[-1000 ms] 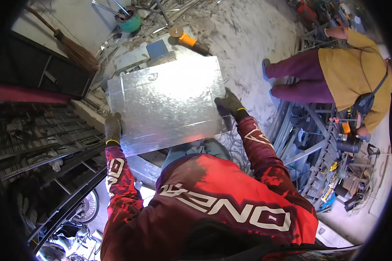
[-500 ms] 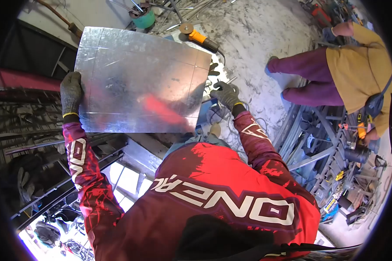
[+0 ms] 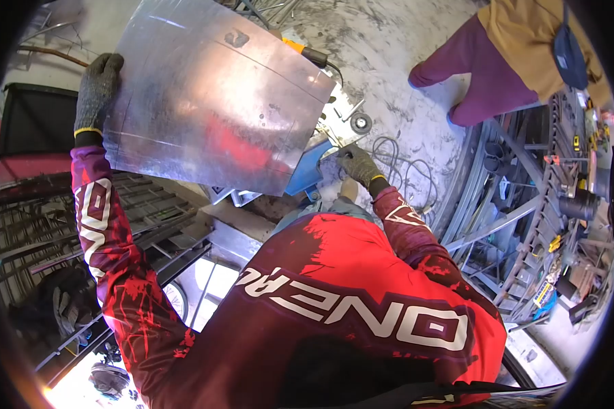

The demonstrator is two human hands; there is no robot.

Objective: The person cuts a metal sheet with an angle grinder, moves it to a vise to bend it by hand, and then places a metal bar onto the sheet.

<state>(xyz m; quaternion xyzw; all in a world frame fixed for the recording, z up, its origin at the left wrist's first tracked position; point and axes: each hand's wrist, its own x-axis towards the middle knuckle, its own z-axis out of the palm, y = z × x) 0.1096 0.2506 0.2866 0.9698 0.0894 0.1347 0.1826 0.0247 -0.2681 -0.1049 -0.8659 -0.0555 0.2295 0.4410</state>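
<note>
A large shiny metal sheet (image 3: 218, 102) with thin marked lines is tilted in front of me. My left hand (image 3: 97, 92), in a grey glove, grips the sheet's left edge. My right hand (image 3: 361, 165), also gloved, is low and to the right of the sheet, with its fingers curled at the corner of a blue-edged metal piece (image 3: 312, 167); what they hold, if anything, is too small to tell. Just above that hand is a small round wheel-like part (image 3: 361, 123). An orange and black angle grinder (image 3: 307, 52) lies partly hidden behind the sheet's upper right edge.
Another person (image 3: 484, 58) in a tan top and purple trousers stands at the upper right. Metal bars and frames (image 3: 505, 204) fill the right side. Cables (image 3: 406, 174) lie on the floor beside my right hand. Dark racks of rods (image 3: 41, 232) stand at the left.
The sheet has shifted up and left and turned, with my left hand still on its edge. My right hand has moved down, uncovering the round part. The other person has moved up and left in view.
</note>
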